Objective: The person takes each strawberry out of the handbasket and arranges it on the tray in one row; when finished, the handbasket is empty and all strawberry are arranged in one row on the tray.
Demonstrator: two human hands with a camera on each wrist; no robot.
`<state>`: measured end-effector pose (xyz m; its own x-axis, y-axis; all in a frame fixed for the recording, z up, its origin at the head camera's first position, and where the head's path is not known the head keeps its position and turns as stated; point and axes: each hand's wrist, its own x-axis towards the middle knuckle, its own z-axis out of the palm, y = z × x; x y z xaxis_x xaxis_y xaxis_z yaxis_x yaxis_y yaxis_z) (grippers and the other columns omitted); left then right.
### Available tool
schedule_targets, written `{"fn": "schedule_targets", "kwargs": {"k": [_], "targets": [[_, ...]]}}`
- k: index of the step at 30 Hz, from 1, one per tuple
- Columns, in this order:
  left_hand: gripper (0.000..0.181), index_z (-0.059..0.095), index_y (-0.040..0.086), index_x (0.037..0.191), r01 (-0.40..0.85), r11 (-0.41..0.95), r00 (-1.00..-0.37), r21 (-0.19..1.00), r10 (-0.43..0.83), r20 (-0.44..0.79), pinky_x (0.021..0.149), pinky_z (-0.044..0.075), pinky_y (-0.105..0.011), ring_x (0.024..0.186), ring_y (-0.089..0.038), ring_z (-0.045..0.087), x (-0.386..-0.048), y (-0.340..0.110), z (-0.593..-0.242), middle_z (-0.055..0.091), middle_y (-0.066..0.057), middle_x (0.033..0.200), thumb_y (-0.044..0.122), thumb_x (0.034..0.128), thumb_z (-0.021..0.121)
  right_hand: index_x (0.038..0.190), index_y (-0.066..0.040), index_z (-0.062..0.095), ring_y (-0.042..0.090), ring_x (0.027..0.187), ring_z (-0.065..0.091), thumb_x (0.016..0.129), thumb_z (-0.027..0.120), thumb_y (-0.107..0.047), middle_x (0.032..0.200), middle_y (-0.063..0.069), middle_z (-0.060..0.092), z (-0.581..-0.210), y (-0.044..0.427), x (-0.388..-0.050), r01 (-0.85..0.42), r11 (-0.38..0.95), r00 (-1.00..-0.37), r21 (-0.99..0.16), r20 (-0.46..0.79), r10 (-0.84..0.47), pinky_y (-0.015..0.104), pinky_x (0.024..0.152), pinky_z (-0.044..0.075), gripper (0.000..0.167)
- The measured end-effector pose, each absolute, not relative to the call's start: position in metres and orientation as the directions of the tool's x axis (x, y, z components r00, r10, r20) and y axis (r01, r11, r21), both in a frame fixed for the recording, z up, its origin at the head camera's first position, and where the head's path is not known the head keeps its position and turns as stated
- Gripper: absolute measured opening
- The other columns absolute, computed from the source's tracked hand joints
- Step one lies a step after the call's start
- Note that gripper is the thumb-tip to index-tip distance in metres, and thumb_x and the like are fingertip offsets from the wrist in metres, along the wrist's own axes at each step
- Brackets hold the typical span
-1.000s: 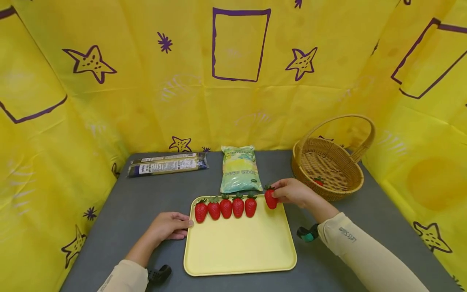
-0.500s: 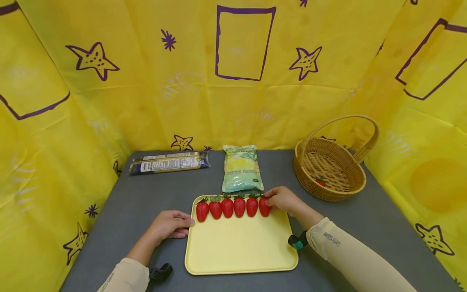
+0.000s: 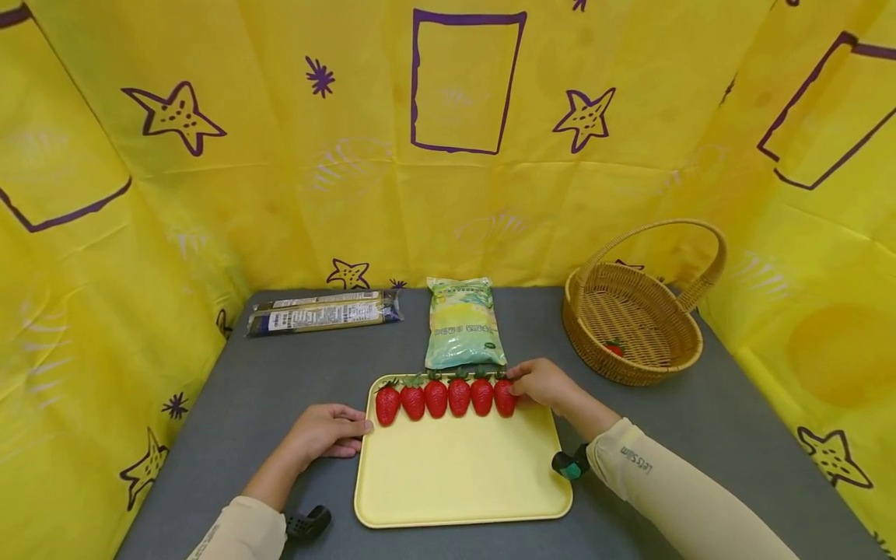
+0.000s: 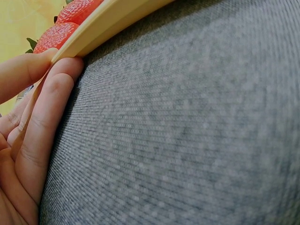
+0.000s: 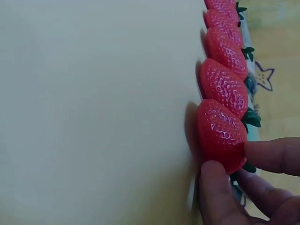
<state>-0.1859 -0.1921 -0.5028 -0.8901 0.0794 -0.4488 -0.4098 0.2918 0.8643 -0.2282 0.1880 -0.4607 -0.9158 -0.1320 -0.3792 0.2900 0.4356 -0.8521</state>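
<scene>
Several red strawberries with green leafy tops stand side by side along the far edge of a pale yellow tray. My right hand pinches the rightmost strawberry between thumb and fingers, and that strawberry lies on the tray touching its neighbour. At the tray's left rim, my left hand grips the edge, thumb on top and fingers beneath, as the left wrist view shows.
A wicker basket with a tall handle stands at the back right, one strawberry inside. Behind the tray lies a green-yellow packet. Long wrapped packages lie at the back left. A yellow patterned cloth surrounds the grey tabletop.
My right hand has brought a strawberry left and down to the end of the row, where it now lies on the tray. My left hand has stayed at the tray's rim.
</scene>
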Motion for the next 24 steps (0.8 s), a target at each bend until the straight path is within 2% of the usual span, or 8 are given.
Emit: {"fn": "schedule_targets", "kwargs": {"k": [4, 7, 11, 16, 18, 19, 21, 24], "targets": [[0.039, 0.069, -0.002, 0.108, -0.411, 0.298, -0.891, 0.862, 0.070, -0.449, 0.060, 0.059, -0.035, 0.066, -0.021, 0.069, -0.186, -0.192, -0.504, 0.071, -0.010, 0.081, 0.022, 0.0807, 0.083, 0.122, 0.009, 0.061, 0.024, 0.080, 0.060, 0.089, 0.067, -0.004, 0.103, 0.013, 0.064, -0.448, 0.198, -0.229, 0.245, 0.483, -0.917, -0.841, -0.363, -0.167, 0.040, 0.076, 0.055, 0.036], [0.039, 0.070, -0.002, 0.108, -0.411, 0.299, -0.890, 0.861, 0.070, -0.450, 0.060, 0.060, -0.035, 0.066, -0.021, 0.069, -0.187, -0.192, -0.504, 0.071, -0.010, 0.081, 0.022, 0.0809, 0.083, 0.126, 0.005, 0.060, 0.027, 0.090, 0.061, 0.092, 0.068, -0.018, 0.109, 0.009, 0.065, -0.419, 0.218, -0.230, 0.177, 0.540, -0.900, -0.823, -0.357, -0.250, 0.042, 0.080, 0.054, 0.042], [0.038, 0.070, -0.001, 0.108, -0.409, 0.302, -0.892, 0.861, 0.069, -0.448, 0.060, 0.059, -0.035, 0.066, -0.022, 0.069, -0.188, -0.192, -0.504, 0.071, -0.010, 0.081, 0.023, 0.0808, 0.083, 0.127, 0.005, 0.060, 0.034, 0.109, 0.060, 0.096, 0.066, -0.027, 0.120, 0.015, 0.064, -0.360, 0.263, -0.240, 0.092, 0.558, -0.863, -0.825, -0.346, -0.369, 0.046, 0.090, 0.053, 0.045], [0.039, 0.069, -0.002, 0.108, -0.407, 0.296, -0.891, 0.864, 0.081, -0.447, 0.061, 0.060, -0.035, 0.067, -0.022, 0.069, -0.187, -0.193, -0.503, 0.071, -0.010, 0.082, 0.022, 0.0809, 0.083, 0.130, 0.007, 0.052, 0.027, 0.113, 0.059, 0.101, 0.057, -0.023, 0.123, 0.013, 0.062, -0.314, 0.336, -0.269, 0.190, 0.489, -0.833, -0.851, -0.403, -0.379, 0.045, 0.098, 0.048, 0.042], [0.040, 0.069, -0.003, 0.109, -0.409, 0.294, -0.890, 0.864, 0.082, -0.449, 0.061, 0.060, -0.035, 0.067, -0.021, 0.069, -0.187, -0.193, -0.504, 0.071, -0.010, 0.082, 0.022, 0.0807, 0.083, 0.131, 0.001, 0.053, 0.023, 0.115, 0.058, 0.104, 0.051, -0.021, 0.125, 0.009, 0.061, -0.314, 0.365, -0.284, 0.265, 0.439, -0.816, -0.858, -0.442, -0.373, 0.044, 0.102, 0.044, 0.035], [0.039, 0.069, -0.003, 0.108, -0.411, 0.296, -0.890, 0.863, 0.077, -0.450, 0.060, 0.059, -0.035, 0.066, -0.021, 0.069, -0.186, -0.193, -0.504, 0.070, -0.010, 0.081, 0.022, 0.0806, 0.083, 0.137, 0.000, 0.048, 0.021, 0.117, 0.057, 0.106, 0.047, -0.022, 0.132, 0.011, 0.057, -0.317, 0.378, -0.290, 0.307, 0.423, -0.801, -0.853, -0.472, -0.369, 0.045, 0.106, 0.040, 0.038], [0.039, 0.070, -0.002, 0.108, -0.412, 0.299, -0.890, 0.861, 0.072, -0.451, 0.060, 0.059, -0.035, 0.065, -0.021, 0.068, -0.186, -0.193, -0.505, 0.070, -0.009, 0.081, 0.022, 0.0807, 0.083, 0.139, -0.006, 0.048, 0.028, 0.131, 0.046, 0.107, 0.043, -0.022, 0.146, 0.020, 0.042, -0.331, 0.399, -0.301, 0.404, 0.359, -0.773, -0.841, -0.524, -0.358, 0.045, 0.112, 0.032, 0.036], [0.038, 0.070, -0.002, 0.107, -0.416, 0.302, -0.889, 0.858, 0.062, -0.453, 0.059, 0.059, -0.035, 0.065, -0.021, 0.068, -0.186, -0.193, -0.505, 0.070, -0.010, 0.079, 0.021, 0.0801, 0.084, 0.154, -0.003, 0.023, 0.037, 0.144, 0.019, 0.107, 0.040, -0.021, 0.158, 0.026, 0.008, -0.357, 0.415, -0.311, 0.537, 0.289, -0.723, -0.792, -0.609, -0.326, 0.045, 0.116, 0.022, 0.052]]}}
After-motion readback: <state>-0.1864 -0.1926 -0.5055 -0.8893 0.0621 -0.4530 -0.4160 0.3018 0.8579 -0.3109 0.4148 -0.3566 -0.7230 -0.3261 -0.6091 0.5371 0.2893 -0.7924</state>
